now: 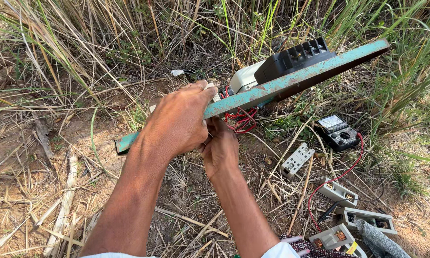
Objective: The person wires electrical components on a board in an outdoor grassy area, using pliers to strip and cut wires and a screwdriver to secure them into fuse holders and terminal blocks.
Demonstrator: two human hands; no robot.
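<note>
the teal-painted board [291, 82], a worn panel carrying electrical gear, is held up edge-on above dry grass and bare soil, slanting from low left to high right. nearest the camera, the two forearms come up from the bottom edge. the left hand [179, 122] is clamped over the board's top edge near its lower end, fingers wrapped over it and gripping firmly. the right hand [220, 149] sits just below and behind the board, curled in toward its underside; whether it pinches a wire, a fastener or nothing at all is hidden, so i cannot tell. just beyond the hands a loose bundle of red wires [241, 119] hangs under the board. further up the board sit a white box [243, 76] and a black finned unit [294, 57], both mounted on its face.

on the ground to the right lie pale fuse carriers [297, 160], and further right a multimeter [339, 131] with a red lead [341, 174] trailing toward the camera.

the step in hand looks like work on the wiring or a fixing behind the board, one hand steadying while the other works. the next move seems to call for a steady board and fine fingertip work in a spot that cannot be seen directly.
</note>
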